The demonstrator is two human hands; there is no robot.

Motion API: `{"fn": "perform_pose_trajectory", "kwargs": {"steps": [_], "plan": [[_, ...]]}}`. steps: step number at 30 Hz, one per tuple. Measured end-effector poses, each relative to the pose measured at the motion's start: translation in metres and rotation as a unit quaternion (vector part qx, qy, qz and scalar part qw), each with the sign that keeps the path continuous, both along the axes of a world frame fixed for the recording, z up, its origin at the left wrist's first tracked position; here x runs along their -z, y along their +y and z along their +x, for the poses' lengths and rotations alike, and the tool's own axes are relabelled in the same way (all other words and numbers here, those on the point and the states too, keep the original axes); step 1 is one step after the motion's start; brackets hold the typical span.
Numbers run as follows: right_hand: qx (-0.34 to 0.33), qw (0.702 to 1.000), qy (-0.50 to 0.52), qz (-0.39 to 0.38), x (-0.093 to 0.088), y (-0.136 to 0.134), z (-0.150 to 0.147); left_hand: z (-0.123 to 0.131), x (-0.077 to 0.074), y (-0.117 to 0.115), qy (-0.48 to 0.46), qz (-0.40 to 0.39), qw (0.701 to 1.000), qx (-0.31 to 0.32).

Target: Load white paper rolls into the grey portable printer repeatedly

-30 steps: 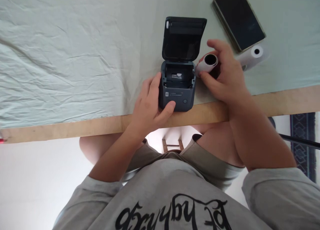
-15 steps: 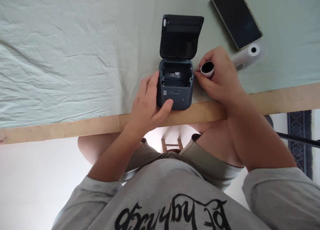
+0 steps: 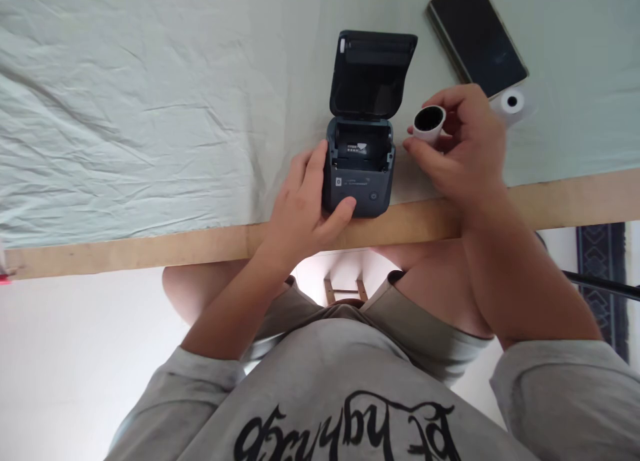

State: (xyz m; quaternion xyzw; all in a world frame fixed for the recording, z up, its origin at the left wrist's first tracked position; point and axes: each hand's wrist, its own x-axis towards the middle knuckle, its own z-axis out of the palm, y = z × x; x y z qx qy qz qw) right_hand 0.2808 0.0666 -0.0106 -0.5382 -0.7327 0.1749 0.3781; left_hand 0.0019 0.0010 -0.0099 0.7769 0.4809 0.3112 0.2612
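Note:
A small dark portable label printer (image 3: pixel 357 191) lies on the cloth near the table's front edge. Its lid (image 3: pixel 369 77) is swung back, and the paper bay shows no roll in it. My left hand (image 3: pixel 303 197) grips the printer, fingers along its left side and thumb on the front top. To the right of the bay, my right hand (image 3: pixel 467 147) pinches a short white paper roll (image 3: pixel 426 135) with a wide dark core, tilted toward me. The roll and printer are apart.
A dark phone-like device (image 3: pixel 483 41) in a clear case lies at the back right. Close to its near corner is another white roll (image 3: pixel 513 102), partly behind my right hand. A wooden strip (image 3: pixel 560 197) runs along the table's front edge, before the pale green cloth (image 3: pixel 150 114).
My right hand has moved a little right and up with the paper roll, widening the gap to the printer. The whole view has shifted slightly; my left hand keeps its grip.

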Motion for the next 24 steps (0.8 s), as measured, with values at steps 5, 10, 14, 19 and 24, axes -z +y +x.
{"fn": "perform_pose_trajectory", "kwargs": {"steps": [5, 10, 14, 19, 24], "plan": [[-0.003, 0.998, -0.017, 0.063, -0.021, -0.008, -0.011, -0.001, 0.000, 0.000, 0.010, 0.007, 1.000, -0.002], [-0.082, 0.988, 0.037, 0.122, -0.038, -0.015, -0.034, 0.001, 0.001, 0.001, 0.012, 0.023, 1.000, -0.016], [-0.108, 0.983, 0.113, 0.093, -0.044, -0.017, -0.049, 0.000, -0.002, 0.000, 0.012, 0.006, 1.000, -0.011], [-0.069, 0.997, 0.002, 0.031, -0.042, -0.012, -0.054, -0.004, -0.007, -0.003, 0.031, -0.008, 0.999, 0.005], [-0.095, 0.994, -0.002, 0.055, -0.039, -0.005, -0.061, -0.004, -0.008, -0.004, 0.045, -0.003, 0.999, 0.003]]}}
